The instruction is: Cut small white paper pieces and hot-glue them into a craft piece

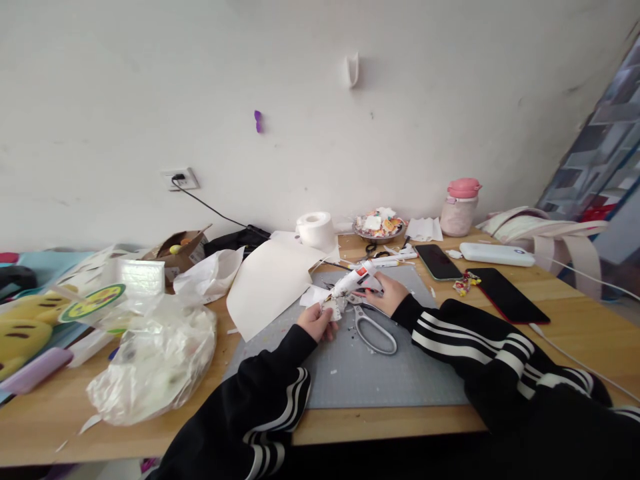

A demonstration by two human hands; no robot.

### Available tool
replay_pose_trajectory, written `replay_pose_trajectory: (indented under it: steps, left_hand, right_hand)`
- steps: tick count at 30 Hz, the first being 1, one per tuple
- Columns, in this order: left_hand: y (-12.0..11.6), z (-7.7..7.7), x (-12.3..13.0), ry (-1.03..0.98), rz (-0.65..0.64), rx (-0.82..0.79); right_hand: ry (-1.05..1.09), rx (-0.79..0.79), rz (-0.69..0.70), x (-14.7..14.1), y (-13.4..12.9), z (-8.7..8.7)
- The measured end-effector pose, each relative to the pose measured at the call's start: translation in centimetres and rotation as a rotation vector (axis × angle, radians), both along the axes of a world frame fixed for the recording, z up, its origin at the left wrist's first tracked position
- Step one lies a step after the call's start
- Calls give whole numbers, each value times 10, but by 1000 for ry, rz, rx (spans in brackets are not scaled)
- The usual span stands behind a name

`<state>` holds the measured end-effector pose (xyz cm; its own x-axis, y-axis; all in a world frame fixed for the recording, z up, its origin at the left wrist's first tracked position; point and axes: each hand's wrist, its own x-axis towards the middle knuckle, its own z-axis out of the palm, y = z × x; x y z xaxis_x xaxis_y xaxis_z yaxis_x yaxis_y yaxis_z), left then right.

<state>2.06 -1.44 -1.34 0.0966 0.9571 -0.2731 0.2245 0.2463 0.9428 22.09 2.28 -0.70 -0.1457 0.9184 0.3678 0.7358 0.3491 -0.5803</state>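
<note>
Near the middle of the grey cutting mat (380, 383), my left hand (318, 323) pinches a small whitish piece (332, 308). My right hand (388, 295) is wrapped round a white glue gun (354, 279) with a red and black label. The gun's front end points down and left, at or just above the small piece; whether they touch is hard to tell. Grey-handled scissors (376, 335) lie on the mat just below my right hand. A large sheet of white paper (270, 283) overlaps the mat's upper left.
A crumpled plastic bag (155, 357) and a cardboard box (180, 252) are at left. Behind the mat stand a white roll (317, 231), a bowl of scraps (379, 224) and a pink bottle (461, 208). Two phones (439, 261) and a white power bank (497, 254) lie at right.
</note>
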Motion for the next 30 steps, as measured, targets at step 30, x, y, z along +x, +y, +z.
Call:
replay_pose_trajectory:
  steps: [30]
  left_hand:
    - [-1, 9, 0, 50, 70, 23]
  right_hand:
    - [-39, -29, 5, 0, 0, 2]
